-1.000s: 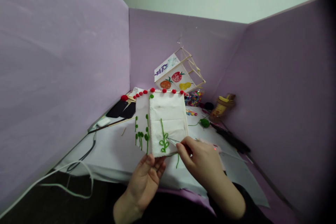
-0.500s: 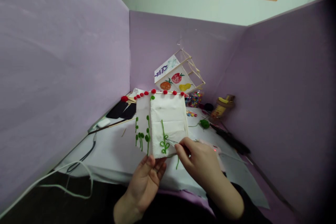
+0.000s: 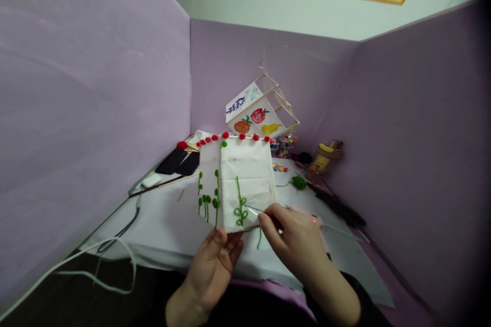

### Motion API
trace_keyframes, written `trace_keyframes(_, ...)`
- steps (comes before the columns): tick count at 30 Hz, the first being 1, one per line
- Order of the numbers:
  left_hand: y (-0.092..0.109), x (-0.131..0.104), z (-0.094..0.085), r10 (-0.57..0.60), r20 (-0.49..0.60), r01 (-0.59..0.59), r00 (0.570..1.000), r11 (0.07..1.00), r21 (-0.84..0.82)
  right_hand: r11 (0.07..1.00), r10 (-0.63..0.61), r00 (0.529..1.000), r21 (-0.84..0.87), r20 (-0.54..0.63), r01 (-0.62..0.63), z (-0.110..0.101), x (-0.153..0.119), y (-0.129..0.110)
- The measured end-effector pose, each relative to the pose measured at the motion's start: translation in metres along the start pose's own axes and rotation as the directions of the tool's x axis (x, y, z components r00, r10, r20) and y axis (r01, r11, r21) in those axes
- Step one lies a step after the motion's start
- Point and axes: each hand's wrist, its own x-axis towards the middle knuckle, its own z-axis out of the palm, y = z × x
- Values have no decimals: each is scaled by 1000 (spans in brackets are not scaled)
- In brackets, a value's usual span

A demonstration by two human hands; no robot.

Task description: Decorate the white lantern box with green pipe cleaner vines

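Note:
A white paper-covered lantern (image 3: pixel 247 166) is tilted toward me, with red pompoms (image 3: pixel 242 136) along its top edge and green yarn plants on two sides. My left hand (image 3: pixel 217 260) grips its bottom edge from below, thumb in front. In my right hand (image 3: pixel 293 232) are slim metal tweezers (image 3: pixel 253 210), pinched between thumb and fingers. Their tips are at the looped green yarn stem (image 3: pixel 241 207) on the front panel; whether they touch it I cannot tell. A loose end of green yarn (image 3: pixel 259 238) hangs below the lantern's lower right corner.
A stick-framed lantern with painted fruit (image 3: pixel 259 112) hangs behind. On the white-covered table (image 3: pixel 169 230) lie black phones (image 3: pixel 172 161), a green yarn ball (image 3: pixel 298 182) and a pink device (image 3: pixel 307 214) with a red light. A yellow-lidded cup (image 3: pixel 324 156) stands right. Purple partitions (image 3: pixel 95 87) enclose the table.
The tweezer tips have drawn slightly away from the yarn loops, and my right hand has shifted a little right and down. My left hand keeps its grip on the lantern.

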Motion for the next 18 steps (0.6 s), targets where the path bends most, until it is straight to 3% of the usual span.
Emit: trace_keyframes(18,0,1,0,4,28,-5,1000,1000,6,998,0,1000,-59,-17,-1,8,3,0)
